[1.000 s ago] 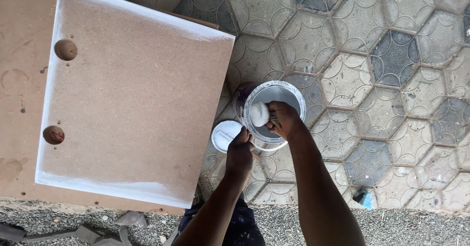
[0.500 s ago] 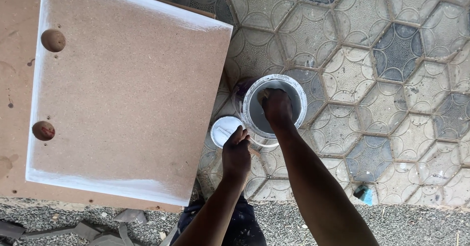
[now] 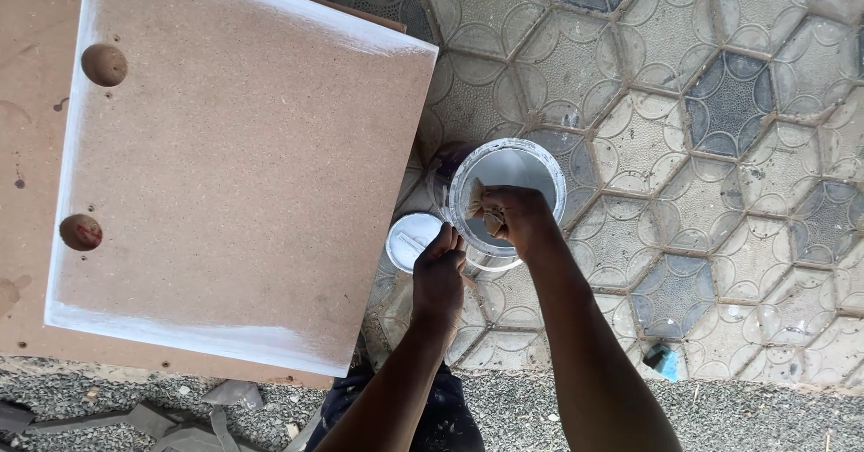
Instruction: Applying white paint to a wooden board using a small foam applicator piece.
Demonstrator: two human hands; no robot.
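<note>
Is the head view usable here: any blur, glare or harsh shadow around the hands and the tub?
Head view: even, soft daylight, no hard shadows. The right hand over the tub and the left hand at its rim look sharp. The white paint inside shows no glare. The board is evenly lit, and the tiles show little distortion.

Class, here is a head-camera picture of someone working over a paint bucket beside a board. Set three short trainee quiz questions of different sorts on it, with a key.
1. True or false: the right hand holds a small pad over the open white bucket.
2. Which thing lies just left of the bucket, by the left hand? A) a round white lid B) a hammer C) a roller
3. Fill in: the brown board shows white paint along its ___ and two round holes near its left side.

Key: 1 true; 2 A; 3 edges.
</note>
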